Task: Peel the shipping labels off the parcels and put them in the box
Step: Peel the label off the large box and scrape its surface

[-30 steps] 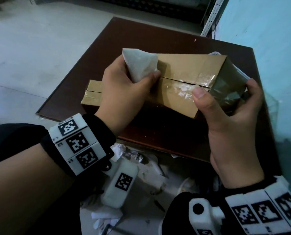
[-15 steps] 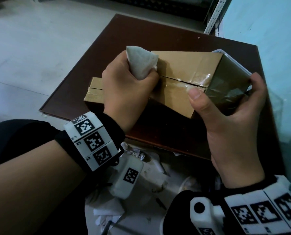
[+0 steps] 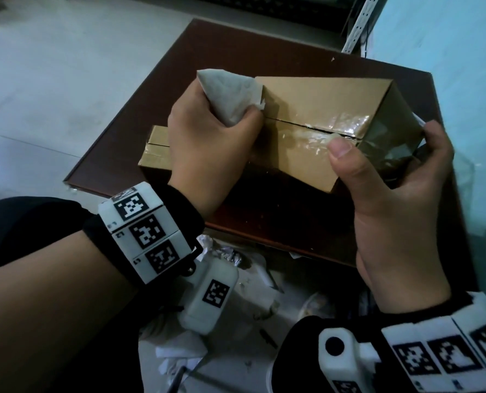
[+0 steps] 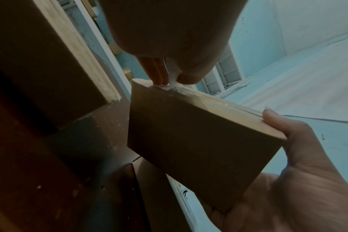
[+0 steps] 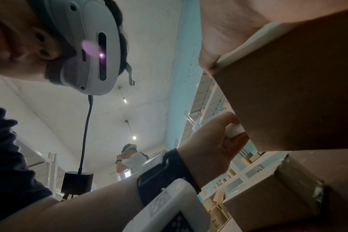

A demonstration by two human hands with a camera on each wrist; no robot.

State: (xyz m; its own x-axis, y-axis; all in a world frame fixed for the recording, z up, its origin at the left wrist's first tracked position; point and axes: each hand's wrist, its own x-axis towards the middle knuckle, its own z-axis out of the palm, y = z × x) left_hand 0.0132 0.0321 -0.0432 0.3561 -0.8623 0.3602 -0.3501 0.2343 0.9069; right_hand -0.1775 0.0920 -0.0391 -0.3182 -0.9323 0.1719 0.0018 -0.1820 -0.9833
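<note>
The right hand [image 3: 400, 194] is gripping the right end of the parcel [image 3: 315, 114], thumb lying on the taped top seam and fingers wrapping the far end, apparently bracing the parcel so the peel has something to pull against. The parcel is tilting above the brown surface [image 3: 236, 52], lifted toward the person. The left hand [image 3: 207, 143] is pinching the white label [image 3: 227, 95], bunching it in a fist at the parcel's left top edge, knuckles facing the person and wrist bent. A second parcel [image 3: 153, 148] is lying behind that hand.
</note>
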